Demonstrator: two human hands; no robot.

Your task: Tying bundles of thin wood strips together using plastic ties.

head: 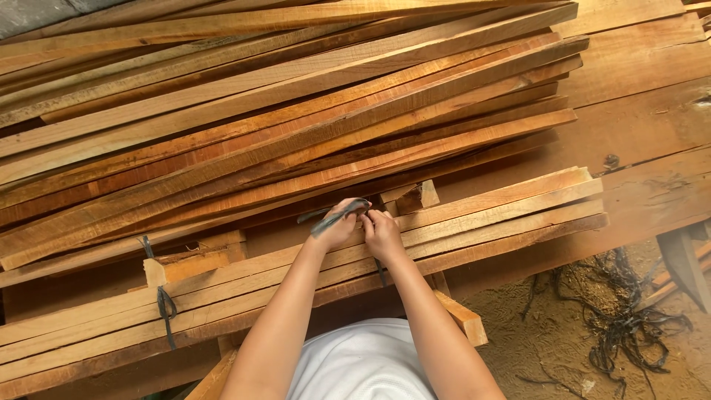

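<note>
Head view, left hand (337, 228) pinching dark strap (333, 216) over bundled wooden slats (503, 211), right hand (383, 233) closed on it alongside.

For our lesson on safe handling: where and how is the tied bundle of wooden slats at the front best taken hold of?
Probably around the bundle of slats at its free right end, coming from the right. That end overhangs, the dark strap binds the left, and the left hand and right hand work a strap mid-length.

Strap (333, 217) end hidden inside left hand (339, 226); slat pile (281, 111) cut off left
</note>
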